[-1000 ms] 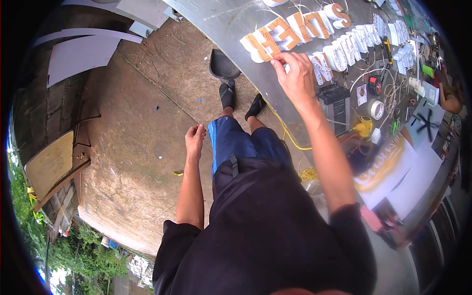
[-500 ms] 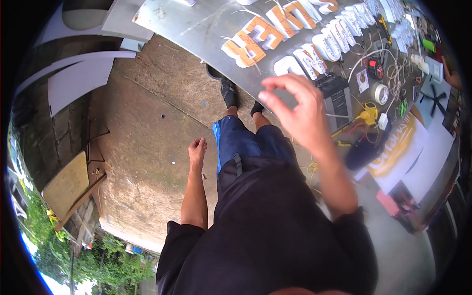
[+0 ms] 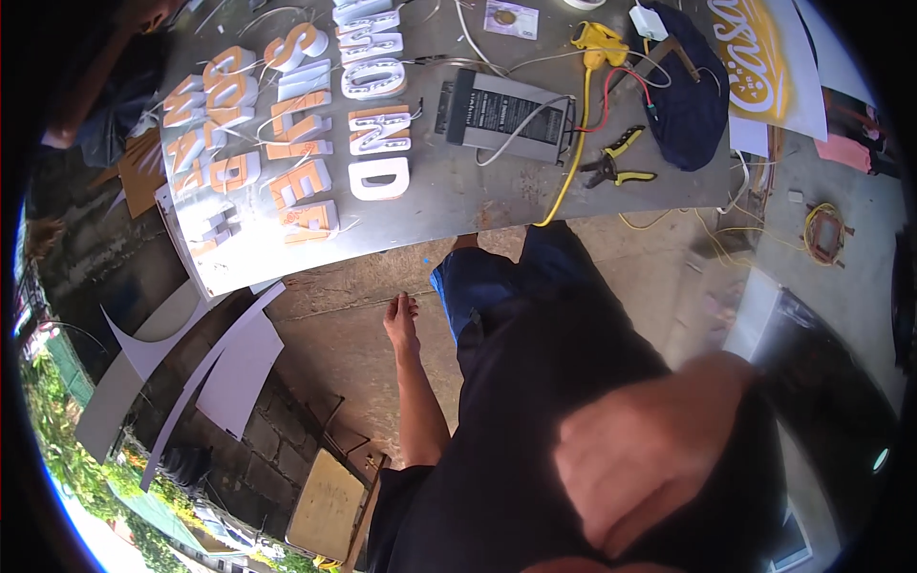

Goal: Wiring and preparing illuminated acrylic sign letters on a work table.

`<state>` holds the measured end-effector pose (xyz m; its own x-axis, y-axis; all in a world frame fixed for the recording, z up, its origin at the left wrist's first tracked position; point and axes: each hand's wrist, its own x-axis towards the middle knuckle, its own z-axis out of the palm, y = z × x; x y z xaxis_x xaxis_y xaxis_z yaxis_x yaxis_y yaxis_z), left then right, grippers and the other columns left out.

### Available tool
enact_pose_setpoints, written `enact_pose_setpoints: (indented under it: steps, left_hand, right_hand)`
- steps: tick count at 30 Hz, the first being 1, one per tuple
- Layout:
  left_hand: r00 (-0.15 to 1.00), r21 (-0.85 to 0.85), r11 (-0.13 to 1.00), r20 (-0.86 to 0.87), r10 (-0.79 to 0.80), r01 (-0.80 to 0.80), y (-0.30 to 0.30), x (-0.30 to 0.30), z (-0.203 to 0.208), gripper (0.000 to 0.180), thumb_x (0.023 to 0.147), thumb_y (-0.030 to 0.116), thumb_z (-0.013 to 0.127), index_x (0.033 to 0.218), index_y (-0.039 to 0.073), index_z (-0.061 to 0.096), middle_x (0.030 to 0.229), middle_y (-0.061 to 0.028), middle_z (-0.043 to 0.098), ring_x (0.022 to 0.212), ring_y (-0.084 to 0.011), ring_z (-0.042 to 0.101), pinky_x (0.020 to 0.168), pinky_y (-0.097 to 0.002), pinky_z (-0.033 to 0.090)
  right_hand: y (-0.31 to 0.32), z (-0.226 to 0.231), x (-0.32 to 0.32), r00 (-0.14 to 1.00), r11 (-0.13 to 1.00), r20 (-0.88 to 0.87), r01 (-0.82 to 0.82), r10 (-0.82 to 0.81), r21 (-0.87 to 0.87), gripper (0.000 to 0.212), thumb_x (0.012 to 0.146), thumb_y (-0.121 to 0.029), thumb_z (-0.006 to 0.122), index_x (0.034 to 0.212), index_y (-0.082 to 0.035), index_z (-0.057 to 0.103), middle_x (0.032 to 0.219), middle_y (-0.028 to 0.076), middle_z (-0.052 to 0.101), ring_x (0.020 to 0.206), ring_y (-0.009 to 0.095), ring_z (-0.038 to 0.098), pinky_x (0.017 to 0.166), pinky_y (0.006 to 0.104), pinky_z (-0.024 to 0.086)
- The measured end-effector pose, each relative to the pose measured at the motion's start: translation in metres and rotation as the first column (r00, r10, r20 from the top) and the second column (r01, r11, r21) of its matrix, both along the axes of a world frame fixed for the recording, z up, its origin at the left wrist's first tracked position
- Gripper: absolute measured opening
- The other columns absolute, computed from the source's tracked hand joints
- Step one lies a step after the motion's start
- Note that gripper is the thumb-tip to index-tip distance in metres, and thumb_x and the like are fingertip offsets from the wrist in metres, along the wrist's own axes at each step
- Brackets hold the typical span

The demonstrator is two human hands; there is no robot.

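Note:
My left hand hangs beside my dark blue shorts, its fingers loosely curled and slightly apart, with nothing seen in them. Close to the camera, my right hand is raised in front of my black shirt, bent inward. It is blurred and its fingers are mostly hidden. Beyond my legs stands a metal table. On it lie white block letters, orange-faced letters, a grey-black power supply box with wires, and yellow-black pliers. Neither hand touches these.
A navy cap and a yellow plug-like piece lie on the table. Cut white sheets lean at left, near a wooden chair. A yellow cable coil rests on the floor at right. Another person's arm shows upper left.
The view has turned, so the table now spans the top. My right hand has moved from near the table edge back to my chest. My left hand still hangs at my side.

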<state>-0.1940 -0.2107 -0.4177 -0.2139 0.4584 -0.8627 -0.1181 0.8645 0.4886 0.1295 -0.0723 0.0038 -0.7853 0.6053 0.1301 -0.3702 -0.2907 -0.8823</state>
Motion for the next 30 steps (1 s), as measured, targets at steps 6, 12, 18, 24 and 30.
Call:
enact_pose_setpoints:
  steps: [6, 12, 18, 24, 30]
  left_hand:
    - [0.982, 0.048, 0.982, -0.051, -0.181, 0.183, 0.009, 0.005, 0.024, 0.024, 0.1, 0.025, 0.063, 0.104, 0.002, 0.068, 0.082, -0.0017, 0.066, 0.068, -0.0077, 0.058, 0.058, -0.0224, 0.043]
    - [0.942, -0.055, 0.952, -0.139, -0.307, 0.302, -0.006, 0.033, 0.053, 0.029, 0.098, 0.027, 0.065, 0.106, -0.001, 0.068, 0.083, -0.0031, 0.067, 0.07, -0.0087, 0.06, 0.059, -0.0237, 0.045]
    - [0.815, -0.036, 0.859, -0.3, -0.496, 0.51, 0.023, 0.082, 0.1, 0.029, 0.097, 0.028, 0.066, 0.098, -0.001, 0.069, 0.085, -0.0054, 0.07, 0.072, -0.0104, 0.063, 0.063, -0.0253, 0.048]
    - [0.773, -0.013, 0.844, -0.394, -0.496, 0.536, 0.057, 0.142, 0.133, 0.027, 0.096, 0.027, 0.067, 0.089, 0.0, 0.069, 0.08, -0.0049, 0.07, 0.072, -0.0104, 0.062, 0.064, -0.0269, 0.048]
    - [0.712, -0.042, 0.79, -0.407, -0.572, 0.611, 0.044, 0.174, 0.168, 0.026, 0.09, 0.018, 0.07, 0.107, 0.0, 0.068, 0.097, -0.0111, 0.071, 0.088, -0.017, 0.065, 0.076, -0.0311, 0.051]
  right_hand:
    - [-0.037, -0.052, 0.084, 0.26, 0.72, 0.701, 0.475, -0.664, 0.506, 0.02, 0.078, -0.013, 0.081, 0.091, -0.006, 0.068, 0.081, 0.005, 0.065, 0.079, 0.025, 0.061, 0.071, 0.0383, 0.047]
    - [-0.07, -0.131, 0.168, -0.168, 0.58, 0.639, 0.295, -0.751, 0.759, 0.016, 0.083, -0.017, 0.075, 0.09, -0.006, 0.067, 0.084, 0.007, 0.067, 0.083, 0.027, 0.064, 0.072, 0.0392, 0.049]
    - [-0.065, -0.173, 0.312, -0.421, 0.35, 0.529, 0.431, -0.737, 0.831, 0.008, 0.085, -0.014, 0.071, 0.09, -0.009, 0.067, 0.082, 0.008, 0.066, 0.081, 0.031, 0.063, 0.072, 0.0434, 0.05]
    - [-0.007, -0.213, 0.428, -0.564, 0.22, 0.277, 0.169, -0.778, 0.961, 0.013, 0.086, -0.008, 0.07, 0.098, -0.008, 0.07, 0.093, 0.006, 0.066, 0.089, 0.029, 0.063, 0.078, 0.0384, 0.052]
    - [0.057, -0.26, 0.46, -0.452, 0.212, 0.176, -0.029, -0.874, 0.977, 0.023, 0.082, -0.005, 0.065, 0.102, -0.009, 0.075, 0.107, 0.01, 0.065, 0.097, 0.03, 0.062, 0.081, 0.0415, 0.052]
